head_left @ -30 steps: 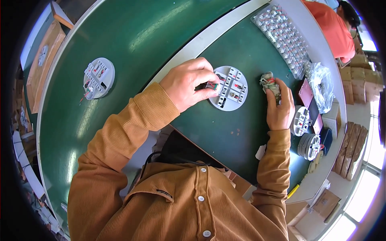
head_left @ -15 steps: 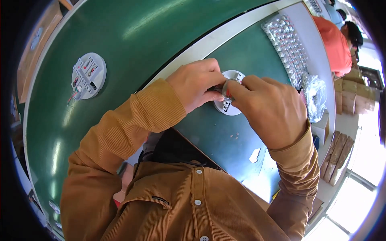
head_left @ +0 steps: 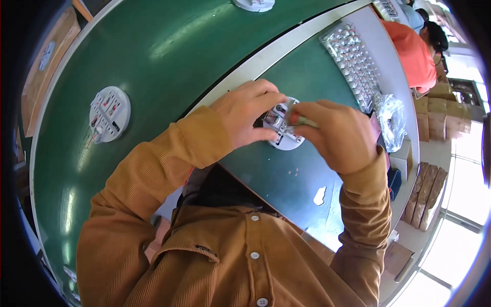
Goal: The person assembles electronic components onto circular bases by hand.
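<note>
Green bench, parts tray, bag, left grip parted, right grip pinching something blurred over white disc

- Disc: white and round, with small parts on its upper face, lay right of centre.
- Piece: blurred, reddish, was at its right side.

From the round grey disc between my hands, open green worktop stretches toward six o'clock; a white scrap lies at five. My left hand blocks nine, my right hand three. One o'clock is passable; a filled clear tray bars two, and beyond my right hand sits a crumpled plastic bag.
</note>
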